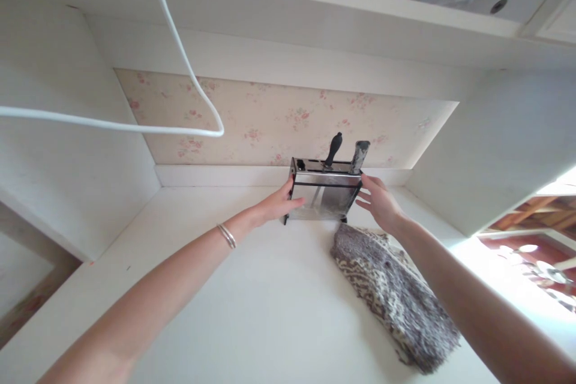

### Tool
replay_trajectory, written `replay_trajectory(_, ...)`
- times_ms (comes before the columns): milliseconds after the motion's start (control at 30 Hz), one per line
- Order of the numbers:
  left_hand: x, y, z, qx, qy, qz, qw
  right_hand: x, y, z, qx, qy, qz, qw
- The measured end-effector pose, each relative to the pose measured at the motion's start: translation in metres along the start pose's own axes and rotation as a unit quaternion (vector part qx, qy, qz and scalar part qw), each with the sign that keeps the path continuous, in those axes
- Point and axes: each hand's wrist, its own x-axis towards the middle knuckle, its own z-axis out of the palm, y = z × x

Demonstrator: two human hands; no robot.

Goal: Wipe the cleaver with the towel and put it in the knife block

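A shiny metal knife holder (324, 195) stands on the white counter (252, 300) near the floral back wall. Two knife handles stick up from it, a black one (333, 149) and a grey one (360, 156). My left hand (276, 204) grips the holder's left side, fingers curled around its edge. My right hand (380, 203) rests against its right side with fingers fairly straight and apart. A thin bracelet (226, 235) sits on my left wrist.
A grey and cream knitted cloth (396, 294) lies on the counter under my right forearm. A white cable (189, 78) loops in front of the back wall. A shelf (382, 6) overhead holds bottles. The counter's right edge drops away at the lower right.
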Motion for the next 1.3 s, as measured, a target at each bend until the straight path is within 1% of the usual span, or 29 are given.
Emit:
replay_trajectory(67,-0.018,0.005,-0.014,0.009,-0.005,-0.013,1.0,-0.01,-0.004,0.015,0.001,-0.036,-0.001,0.999)
replay_trajectory(167,-0.042,0.015,-0.036,0.046,0.003,-0.053,0.998,-0.022,-0.011,0.035,-0.014,-0.073,0.003,0.997)
replay_trajectory(233,-0.054,0.025,-0.049,0.097,0.0,-0.063,0.993,-0.027,-0.016,0.046,-0.043,-0.083,0.003,0.996)
replay_trajectory(267,-0.058,0.031,-0.056,0.142,0.007,-0.057,0.988,-0.028,-0.018,0.051,-0.06,-0.085,0.002,0.995)
replay_trajectory(300,-0.06,0.037,-0.061,0.198,0.026,-0.046,0.979,-0.029,-0.02,0.054,-0.075,-0.087,0.002,0.993)
replay_trajectory(333,-0.061,0.044,-0.065,0.262,0.055,-0.034,0.963,-0.029,-0.022,0.057,-0.087,-0.089,0.001,0.992)
replay_trajectory(400,-0.057,0.058,-0.071,0.381,0.122,-0.013,0.916,-0.029,-0.025,0.062,-0.1,-0.092,-0.002,0.991)
replay_trajectory(433,-0.052,0.065,-0.071,0.426,0.144,-0.001,0.893,-0.029,-0.025,0.064,-0.105,-0.09,-0.007,0.99)
replay_trajectory(467,-0.046,0.071,-0.07,0.456,0.152,0.013,0.877,-0.029,-0.025,0.065,-0.11,-0.085,-0.013,0.99)
replay_trajectory(533,-0.028,0.081,-0.063,0.48,0.141,0.038,0.865,-0.032,-0.024,0.066,-0.115,-0.085,-0.034,0.989)
replay_trajectory(600,-0.006,0.088,-0.053,0.478,0.136,0.044,0.867,-0.04,-0.021,0.067,-0.105,-0.11,-0.06,0.987)
replay_trajectory(667,0.018,0.091,-0.044,0.467,0.145,0.036,0.872,-0.051,-0.016,0.066,-0.073,-0.131,-0.062,0.987)
replay_trajectory(800,0.053,0.094,-0.033,0.436,0.155,0.027,0.886,-0.073,0.005,0.062,-0.014,-0.088,0.013,0.996)
replay_trajectory(833,0.059,0.096,-0.033,0.436,0.155,0.026,0.886,-0.077,0.012,0.06,-0.007,-0.088,0.031,0.996)
replay_trajectory(900,0.067,0.104,-0.034,0.432,0.157,0.028,0.888,-0.083,0.023,0.054,0.006,-0.119,0.061,0.991)
replay_trajectory(967,0.072,0.118,-0.038,0.406,0.167,0.035,0.898,-0.086,0.032,0.048,0.024,-0.151,0.086,0.985)
replay_trajectory(1067,0.072,0.151,-0.045,0.357,0.191,0.054,0.913,-0.089,0.041,0.042,0.053,-0.169,0.105,0.979)
replay_trajectory(1133,0.068,0.176,-0.047,0.351,0.2,0.074,0.912,-0.09,0.045,0.041,0.068,-0.171,0.112,0.977)
replay_trajectory(1200,0.059,0.197,-0.047,0.357,0.196,0.082,0.91,-0.09,0.049,0.042,0.075,-0.174,0.117,0.975)
replay_trajectory(1300,0.047,0.215,-0.044,0.364,0.178,0.088,0.91,-0.089,0.051,0.045,0.066,-0.177,0.118,0.975)
